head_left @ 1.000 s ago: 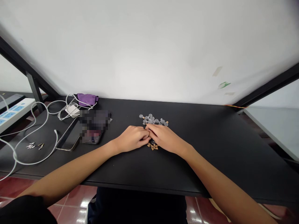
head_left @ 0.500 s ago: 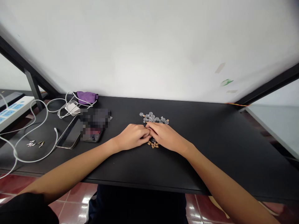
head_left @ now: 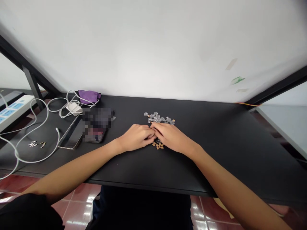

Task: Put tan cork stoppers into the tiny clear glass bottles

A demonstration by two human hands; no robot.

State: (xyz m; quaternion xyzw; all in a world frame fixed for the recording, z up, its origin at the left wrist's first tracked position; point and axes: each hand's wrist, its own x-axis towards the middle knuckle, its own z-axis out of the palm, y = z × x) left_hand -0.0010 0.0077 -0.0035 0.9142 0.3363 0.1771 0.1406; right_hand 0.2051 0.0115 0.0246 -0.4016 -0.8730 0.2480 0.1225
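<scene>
Your left hand (head_left: 138,136) and right hand (head_left: 172,136) angle inward and touch, backs upward, beside the tan pieces (head_left: 160,146); whether either grip is closed cannot be told.

No readable text, brands or numbers — phone screen (head_left: 100,137) partly pixelated, power strip (head_left: 14,109) details too small

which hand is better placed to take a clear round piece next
Probably the right hand: it borders the near edge of the clear round pieces, most lying just beyond it; the left hand sits mostly left of them.
</scene>
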